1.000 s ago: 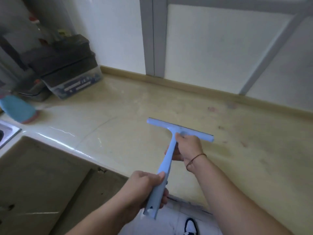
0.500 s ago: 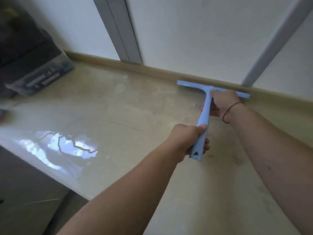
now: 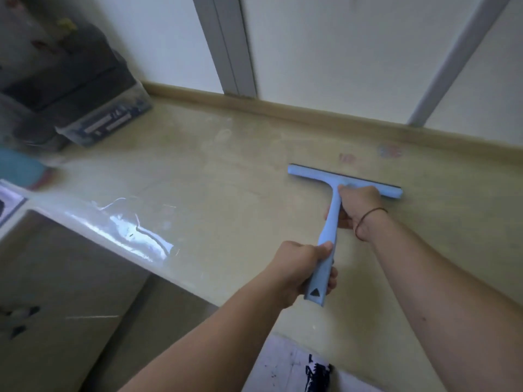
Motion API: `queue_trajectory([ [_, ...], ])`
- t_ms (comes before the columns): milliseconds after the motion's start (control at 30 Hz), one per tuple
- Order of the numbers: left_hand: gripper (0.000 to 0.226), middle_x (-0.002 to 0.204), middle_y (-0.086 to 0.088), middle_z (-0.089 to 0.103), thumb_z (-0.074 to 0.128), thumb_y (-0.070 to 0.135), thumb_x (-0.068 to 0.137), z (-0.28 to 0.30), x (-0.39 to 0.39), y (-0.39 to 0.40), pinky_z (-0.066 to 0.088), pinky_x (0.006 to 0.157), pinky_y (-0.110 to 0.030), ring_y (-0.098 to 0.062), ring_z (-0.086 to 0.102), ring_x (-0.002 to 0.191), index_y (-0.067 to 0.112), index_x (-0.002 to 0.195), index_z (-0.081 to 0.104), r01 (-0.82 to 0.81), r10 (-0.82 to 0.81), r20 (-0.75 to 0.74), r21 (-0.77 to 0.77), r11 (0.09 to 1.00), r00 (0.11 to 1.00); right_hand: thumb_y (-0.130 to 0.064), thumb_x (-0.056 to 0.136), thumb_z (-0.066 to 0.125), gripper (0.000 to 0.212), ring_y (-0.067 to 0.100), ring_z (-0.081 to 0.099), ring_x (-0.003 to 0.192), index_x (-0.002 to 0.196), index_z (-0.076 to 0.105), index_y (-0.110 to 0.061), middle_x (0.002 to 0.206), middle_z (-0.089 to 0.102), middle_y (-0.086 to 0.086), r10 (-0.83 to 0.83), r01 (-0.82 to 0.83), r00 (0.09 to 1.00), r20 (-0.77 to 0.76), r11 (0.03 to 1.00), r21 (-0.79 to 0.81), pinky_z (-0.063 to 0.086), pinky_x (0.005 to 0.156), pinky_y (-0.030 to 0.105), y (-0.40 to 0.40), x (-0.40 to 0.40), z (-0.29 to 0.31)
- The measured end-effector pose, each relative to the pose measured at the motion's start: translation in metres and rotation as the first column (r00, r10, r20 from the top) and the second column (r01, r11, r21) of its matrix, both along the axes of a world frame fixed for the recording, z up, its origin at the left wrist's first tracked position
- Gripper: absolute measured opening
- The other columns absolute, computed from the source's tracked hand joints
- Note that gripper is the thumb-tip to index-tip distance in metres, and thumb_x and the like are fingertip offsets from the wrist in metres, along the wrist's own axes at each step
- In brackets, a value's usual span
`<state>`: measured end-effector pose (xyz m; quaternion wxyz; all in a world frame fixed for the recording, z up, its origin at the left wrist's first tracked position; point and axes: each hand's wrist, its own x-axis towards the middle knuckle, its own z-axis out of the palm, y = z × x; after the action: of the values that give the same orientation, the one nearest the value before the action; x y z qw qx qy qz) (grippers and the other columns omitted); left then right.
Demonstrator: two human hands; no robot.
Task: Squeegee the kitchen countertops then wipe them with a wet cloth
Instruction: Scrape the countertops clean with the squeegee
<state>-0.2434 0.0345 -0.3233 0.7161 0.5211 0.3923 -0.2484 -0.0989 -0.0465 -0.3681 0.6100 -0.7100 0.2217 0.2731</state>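
A light blue squeegee (image 3: 329, 222) lies with its blade flat on the beige countertop (image 3: 220, 176), roughly midway between the back wall and the front edge. My left hand (image 3: 300, 267) grips the lower end of its handle. Higher up, my right hand (image 3: 358, 206) grips the handle just below the blade; a thin band circles that wrist. Faint reddish stains (image 3: 389, 150) mark the counter behind the blade. No cloth is in view.
A clear plastic box (image 3: 110, 120) with dark stacked items stands at the back left. A blurred blue object (image 3: 22, 168) sits at the far left by the sink corner (image 3: 10, 203). White panels form the back wall. Floor and a shoe (image 3: 318, 373) show below the counter edge.
The squeegee first went from mid-counter to the back wall, then came back toward me across the counter. Both hands kept their grip on the handle.
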Motion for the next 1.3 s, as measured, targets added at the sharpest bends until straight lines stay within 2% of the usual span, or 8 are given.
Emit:
queue_trajectory([
  [167,0.034,0.069,-0.015,0.062,0.063,0.026,0.092,-0.004,-0.088,0.003,0.053,0.055,-0.030,-0.025,0.060,0.055,-0.008,0.094,0.060,0.030,-0.030,0.011,0.010,1.000,0.999,-0.020,0.095,0.054,0.031,0.028,0.061,0.036,0.100,0.055,0.010,0.065,0.062,0.024,-0.037,0.038,0.999,0.020,0.998,-0.041,0.051,0.040,0.034,0.001,-0.089,-0.005],
  [400,0.032,0.071,-0.019,0.060,0.063,0.022,0.093,0.003,-0.177,-0.004,0.053,0.051,-0.029,-0.025,0.059,0.052,-0.009,0.098,0.056,-0.011,0.011,0.032,0.000,1.000,0.999,-0.019,0.094,0.052,0.028,0.028,0.060,0.037,0.080,0.057,0.005,0.056,0.062,0.020,-0.014,0.015,1.000,0.015,0.996,-0.083,0.051,0.040,0.033,0.000,-0.182,0.009],
  [567,0.038,0.073,-0.022,0.060,0.064,0.022,0.092,0.013,-0.185,-0.005,0.053,0.052,-0.031,-0.027,0.060,0.053,-0.012,0.104,0.054,-0.032,0.033,0.055,-0.023,0.999,0.998,-0.017,0.095,0.053,0.024,0.025,0.059,0.036,0.083,0.053,0.004,0.058,0.060,0.018,-0.033,0.036,0.999,0.032,0.994,-0.106,0.051,0.039,0.032,-0.002,-0.190,0.020],
  [800,0.038,0.076,-0.023,0.062,0.066,0.025,0.090,0.010,-0.211,-0.004,0.054,0.055,-0.033,-0.029,0.061,0.057,-0.010,0.100,0.055,0.009,-0.009,0.025,0.009,1.000,1.000,-0.018,0.095,0.051,0.024,0.030,0.062,0.049,0.088,0.055,0.005,0.072,0.062,0.023,-0.043,0.046,0.999,0.029,0.993,-0.113,0.056,0.052,0.041,-0.004,-0.216,0.016],
  [967,0.041,0.072,-0.018,0.066,0.065,0.030,0.090,0.012,-0.225,-0.001,0.057,0.062,-0.037,-0.027,0.064,0.058,-0.010,0.097,0.058,0.053,-0.053,-0.010,0.043,0.998,0.999,-0.017,0.095,0.050,0.027,0.032,0.064,0.048,0.085,0.055,0.007,0.064,0.063,0.023,-0.018,0.016,1.000,-0.011,0.991,-0.135,0.056,0.050,0.042,-0.003,-0.233,0.019],
  [1133,0.030,0.066,-0.022,0.061,0.063,0.019,0.092,0.030,-0.220,-0.013,0.050,0.052,-0.033,-0.029,0.059,0.053,-0.010,0.087,0.058,-0.042,0.038,-0.044,-0.098,0.994,0.998,-0.015,0.094,0.051,0.026,0.029,0.062,0.042,0.081,0.058,0.007,0.061,0.063,0.023,0.024,-0.027,0.999,-0.046,0.997,-0.073,0.054,0.047,0.037,-0.011,-0.228,0.032],
  [1200,0.029,0.069,-0.024,0.061,0.064,0.016,0.090,0.041,-0.198,-0.017,0.050,0.052,-0.033,-0.030,0.060,0.055,-0.012,0.086,0.060,-0.049,0.041,-0.051,-0.182,0.982,0.998,-0.015,0.097,0.051,0.028,0.027,0.059,0.039,0.077,0.056,0.004,0.051,0.060,0.017,0.037,-0.038,0.999,-0.039,0.999,-0.003,0.052,0.045,0.034,-0.021,-0.209,0.040],
  [1300,0.026,0.072,-0.021,0.063,0.064,0.019,0.090,0.049,-0.139,-0.038,0.051,0.055,-0.032,-0.029,0.061,0.058,-0.007,0.087,0.063,-0.009,0.009,-0.001,-0.172,0.985,1.000,-0.016,0.099,0.049,0.031,0.023,0.057,0.034,0.072,0.054,-0.001,0.043,0.056,0.010,-0.009,0.007,1.000,0.022,0.998,0.061,0.050,0.039,0.028,-0.048,-0.147,0.050],
])
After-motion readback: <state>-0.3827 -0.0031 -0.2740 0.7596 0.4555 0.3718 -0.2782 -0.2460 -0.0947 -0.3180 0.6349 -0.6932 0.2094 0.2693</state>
